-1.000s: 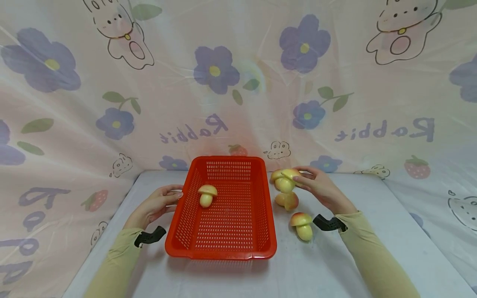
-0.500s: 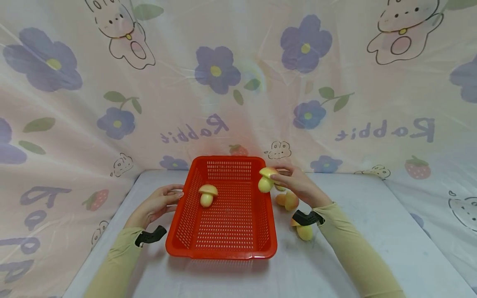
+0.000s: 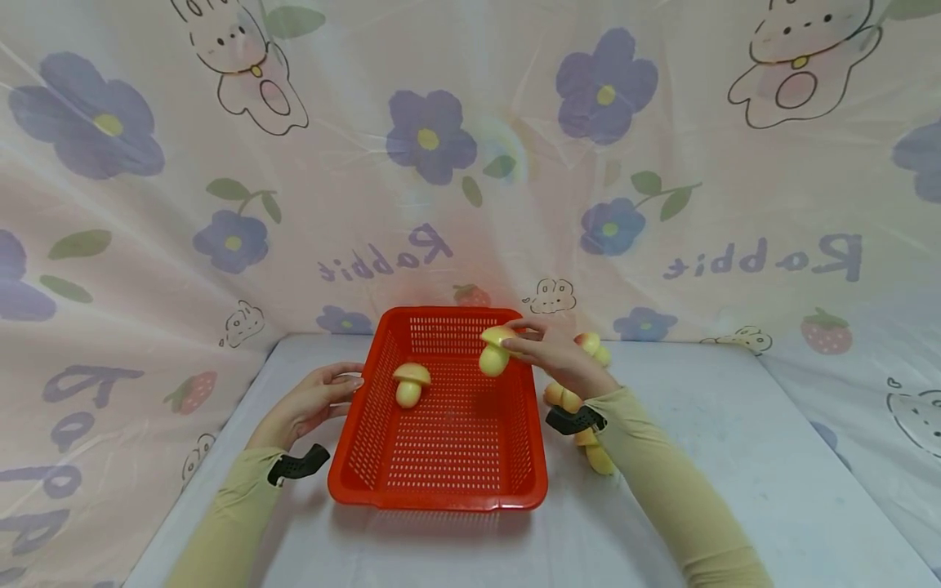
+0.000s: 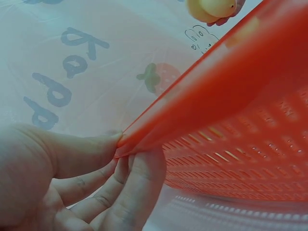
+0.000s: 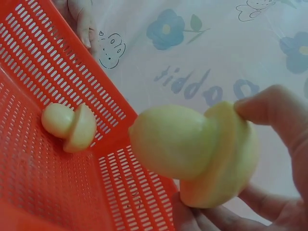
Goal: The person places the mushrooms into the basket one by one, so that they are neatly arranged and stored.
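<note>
A red perforated plastic basket (image 3: 448, 500) stands on the table, and one toy mushroom (image 3: 409, 385) with a tan cap lies inside near its left wall. My left hand (image 3: 316, 402) pinches the basket's left rim between thumb and fingers, as the left wrist view shows closely. Above the basket's right side, my right hand (image 3: 551, 357) holds a second mushroom (image 5: 192, 149) by its cap, with the stem turned away from the palm. That mushroom is clear of the basket floor.
Right of the basket are more mushrooms: one at the back (image 3: 594, 348), one in the middle (image 3: 563, 398) and one nearer (image 3: 597, 454), partly hidden by the right wrist. A patterned curtain (image 3: 470, 204) hangs behind the white table (image 3: 735, 457).
My right hand has lifted a mushroom from the back of the group and carried it left, over the basket. The left hand has stayed at the rim.
</note>
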The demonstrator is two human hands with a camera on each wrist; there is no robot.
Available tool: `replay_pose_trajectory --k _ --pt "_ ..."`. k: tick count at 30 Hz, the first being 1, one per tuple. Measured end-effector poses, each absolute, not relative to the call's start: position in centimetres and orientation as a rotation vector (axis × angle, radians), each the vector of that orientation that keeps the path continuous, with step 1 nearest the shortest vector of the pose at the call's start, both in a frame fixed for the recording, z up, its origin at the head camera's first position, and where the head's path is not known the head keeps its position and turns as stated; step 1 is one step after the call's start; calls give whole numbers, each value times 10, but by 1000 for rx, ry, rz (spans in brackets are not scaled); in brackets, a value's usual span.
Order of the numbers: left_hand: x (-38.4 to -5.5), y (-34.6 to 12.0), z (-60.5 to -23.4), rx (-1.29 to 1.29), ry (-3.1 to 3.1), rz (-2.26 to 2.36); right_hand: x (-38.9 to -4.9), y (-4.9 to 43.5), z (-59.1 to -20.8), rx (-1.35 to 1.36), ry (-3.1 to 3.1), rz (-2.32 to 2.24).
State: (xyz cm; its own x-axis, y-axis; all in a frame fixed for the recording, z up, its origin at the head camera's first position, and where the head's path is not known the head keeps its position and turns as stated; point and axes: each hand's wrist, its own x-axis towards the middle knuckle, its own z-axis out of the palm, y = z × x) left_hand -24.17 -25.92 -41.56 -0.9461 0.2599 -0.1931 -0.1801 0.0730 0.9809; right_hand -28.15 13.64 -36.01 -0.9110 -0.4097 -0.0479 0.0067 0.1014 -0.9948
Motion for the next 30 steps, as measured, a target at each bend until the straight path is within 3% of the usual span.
replay_pose_trajectory --k 30 --pt "-239 -260 -416 129 2010 1967 -307 71 -366 -351 2018 -1831"
